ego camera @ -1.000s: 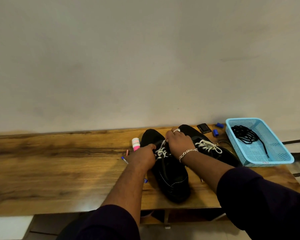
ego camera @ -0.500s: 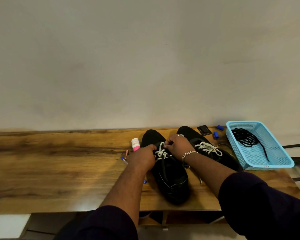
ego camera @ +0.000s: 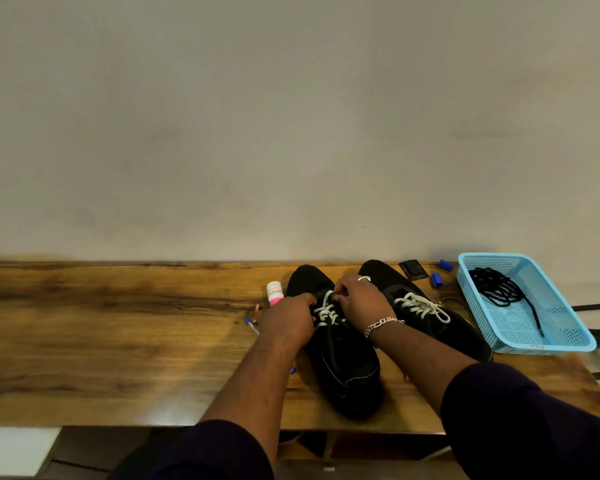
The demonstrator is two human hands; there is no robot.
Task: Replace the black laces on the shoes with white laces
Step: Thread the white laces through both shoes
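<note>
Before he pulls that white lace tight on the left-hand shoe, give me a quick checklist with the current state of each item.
1. Both hands on the lace: left hand and right hand pinch the white lace - ok.
2. Near shoe flat on the table - ok.
3. Far shoe already white-laced - ok.
4. Black laces out of the way in the blue basket - ok.
5. Every eyelet threaded on the near shoe - cannot tell, hands cover them.
6. Lace ends even - cannot tell.

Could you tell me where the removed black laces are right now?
The black laces lie piled in the blue basket at the table's right end, beside the right-hand shoe.
</note>
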